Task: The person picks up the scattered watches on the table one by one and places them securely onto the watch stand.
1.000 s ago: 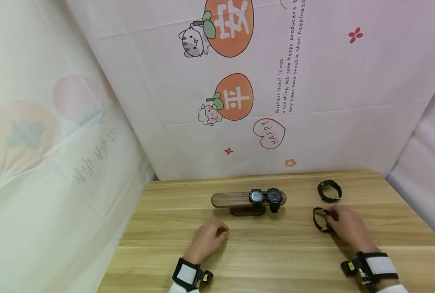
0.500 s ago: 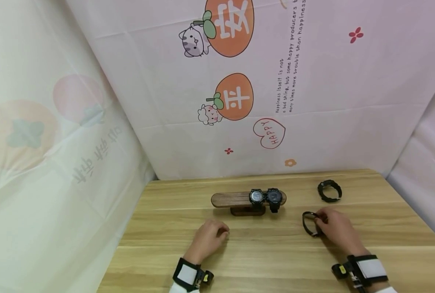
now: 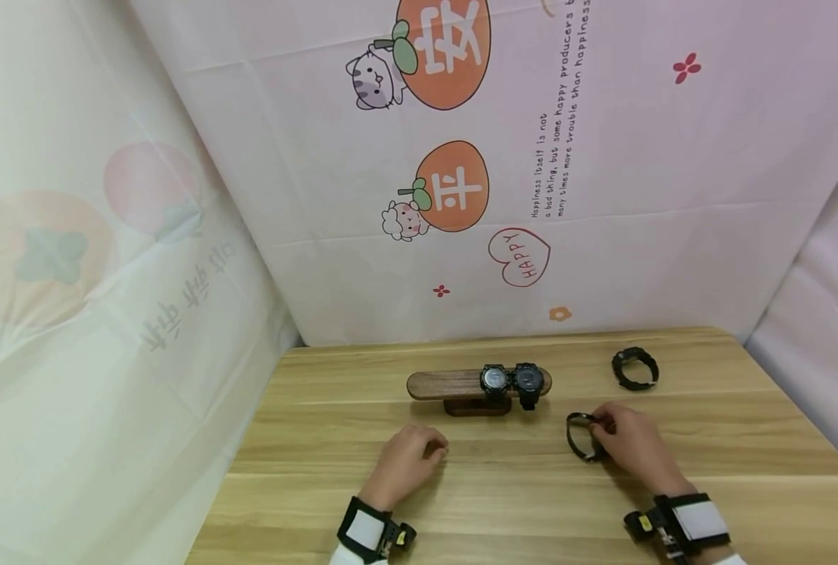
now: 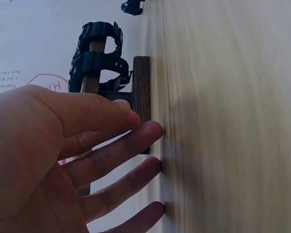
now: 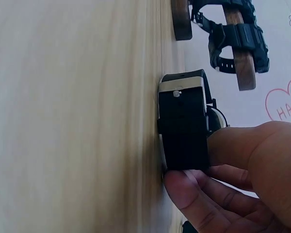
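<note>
My right hand [image 3: 631, 441] pinches a black-strapped wristwatch [image 3: 580, 437] low over the table, right of the stand. In the right wrist view the watch's strap [image 5: 184, 150] and pale buckle bar face the camera, with thumb and fingers at its lower end. A wooden watch stand [image 3: 442, 385] carries two chunky black watches, one with a silvery face [image 3: 493, 379] and one with a dark face [image 3: 529, 378], side by side on its right half. My left hand [image 3: 406, 464] holds nothing, fingers loosely bent, fingertips at the table in front of the stand.
Another black watch [image 3: 635, 369], strap closed in a loop, lies at the table's back right. The wooden table [image 3: 504, 502] ends at a printed white cloth [image 3: 348, 275] behind, and more cloth hangs at both sides.
My right hand has moved left across the table, bringing the pinched watch closer to the stand. My left hand has barely shifted, slightly to the right.
</note>
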`<state>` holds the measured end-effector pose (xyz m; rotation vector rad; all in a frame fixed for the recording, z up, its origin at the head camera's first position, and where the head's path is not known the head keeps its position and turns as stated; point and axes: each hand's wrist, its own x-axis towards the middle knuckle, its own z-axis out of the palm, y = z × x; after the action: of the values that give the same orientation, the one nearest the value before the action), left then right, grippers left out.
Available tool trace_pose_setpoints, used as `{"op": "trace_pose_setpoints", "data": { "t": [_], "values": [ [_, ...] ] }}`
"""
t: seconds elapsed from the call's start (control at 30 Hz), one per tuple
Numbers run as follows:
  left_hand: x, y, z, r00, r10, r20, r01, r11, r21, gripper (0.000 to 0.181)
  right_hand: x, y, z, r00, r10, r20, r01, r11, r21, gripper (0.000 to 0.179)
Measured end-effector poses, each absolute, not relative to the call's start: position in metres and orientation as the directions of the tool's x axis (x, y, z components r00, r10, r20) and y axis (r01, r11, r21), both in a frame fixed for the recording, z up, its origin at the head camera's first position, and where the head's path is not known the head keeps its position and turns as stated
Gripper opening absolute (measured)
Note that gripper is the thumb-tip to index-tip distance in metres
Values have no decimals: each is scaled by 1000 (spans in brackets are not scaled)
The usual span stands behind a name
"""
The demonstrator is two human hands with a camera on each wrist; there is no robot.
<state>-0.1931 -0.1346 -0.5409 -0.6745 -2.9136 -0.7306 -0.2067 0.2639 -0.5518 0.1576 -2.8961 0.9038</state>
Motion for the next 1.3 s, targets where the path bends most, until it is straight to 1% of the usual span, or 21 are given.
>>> {"op": "trace_pose_setpoints", "data": {
  "t": [0.4,0.77,1.3],
  "values": [
    [-195,-125,-544,-898,407,169,439,792,425,8,-205,244,-549,-992,-73,101,-118,812,-572,17],
    [-198,-111,-543,-894,409,184,445,757,478,16,-202,227,-547,-990,-101,97,-139,786,-602,17],
    [-206,-86,-535,-901,409,143,412,705,577,27,-204,200,-552,-983,-118,138,-178,773,-608,13]
  ]
}}
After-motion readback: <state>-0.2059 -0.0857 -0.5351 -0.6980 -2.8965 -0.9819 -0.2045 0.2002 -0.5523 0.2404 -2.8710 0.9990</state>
